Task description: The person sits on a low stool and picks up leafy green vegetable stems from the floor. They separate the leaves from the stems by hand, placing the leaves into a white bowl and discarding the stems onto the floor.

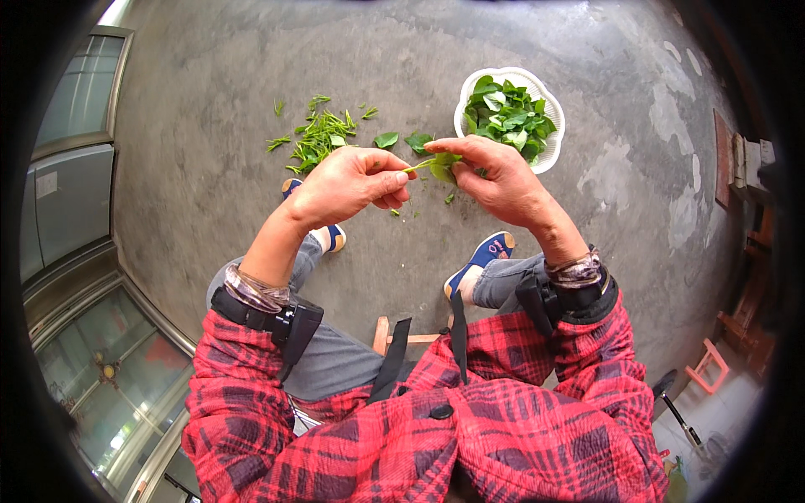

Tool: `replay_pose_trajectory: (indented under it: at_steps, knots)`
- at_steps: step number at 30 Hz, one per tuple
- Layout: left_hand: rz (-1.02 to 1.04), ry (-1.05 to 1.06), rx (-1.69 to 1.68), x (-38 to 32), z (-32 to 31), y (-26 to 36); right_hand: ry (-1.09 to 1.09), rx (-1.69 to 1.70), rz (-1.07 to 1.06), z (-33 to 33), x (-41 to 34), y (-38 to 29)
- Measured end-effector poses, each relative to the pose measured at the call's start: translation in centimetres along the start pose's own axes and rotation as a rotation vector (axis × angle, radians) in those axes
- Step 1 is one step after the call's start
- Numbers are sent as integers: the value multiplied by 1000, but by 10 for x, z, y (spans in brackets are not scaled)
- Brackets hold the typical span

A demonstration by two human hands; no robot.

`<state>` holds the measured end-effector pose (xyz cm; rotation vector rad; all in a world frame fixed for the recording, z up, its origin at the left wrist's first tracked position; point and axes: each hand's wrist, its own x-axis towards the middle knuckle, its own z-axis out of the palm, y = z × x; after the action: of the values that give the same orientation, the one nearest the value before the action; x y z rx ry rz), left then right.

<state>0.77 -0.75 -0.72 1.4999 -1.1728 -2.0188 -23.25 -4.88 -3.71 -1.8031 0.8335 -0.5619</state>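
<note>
Between thumb and forefinger, my left hand [355,185] pinches the thin stem [420,165] of a leafy green sprig. The sprig's green leaf [445,167] lies in the fingers of my right hand [500,179], which partly cover it. Just beyond my right hand stands a white scalloped plastic basket [557,129] on the floor, holding a heap of loose green leaves [512,119]. A pile of cut green stems [324,135] lies on the floor beyond my left hand. Two loose leaves, one a flat single leaf [386,139], rest between pile and basket.
Grey concrete floor [390,270] spreads around my blue shoes [481,258]. A wooden stool edge [381,333] shows below me. Metal-framed glass doors [113,371] stand at left. A pink plastic stool [709,368] and wooden furniture [748,302] are at right.
</note>
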Motion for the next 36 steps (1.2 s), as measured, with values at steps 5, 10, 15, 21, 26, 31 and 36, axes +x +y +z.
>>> replay_pose_trajectory:
  at_steps: [5, 10, 15, 21, 26, 31, 36]
  knots:
    - [66, 35, 61, 1, 4, -1, -57, -95, -11, 2, 1, -1]
    - [118, 67, 135, 0, 6, 1, -95, -124, -46, 5, 1, 1]
    - [158, 77, 166, 1, 9, 0, -58, -194, -124, 10, 1, 6]
    - [210, 92, 238, 1, 11, 0, -23, -207, -103, 11, 2, 4]
    - [236, 114, 238, 1, 11, 1, -59, -97, -26, 9, 1, -1]
    - [229, 127, 263, -1, 12, 2, -70, -82, -26, 9, 1, -4]
    - [209, 112, 296, -2, 11, 5, -105, -109, -34, 8, 1, -4]
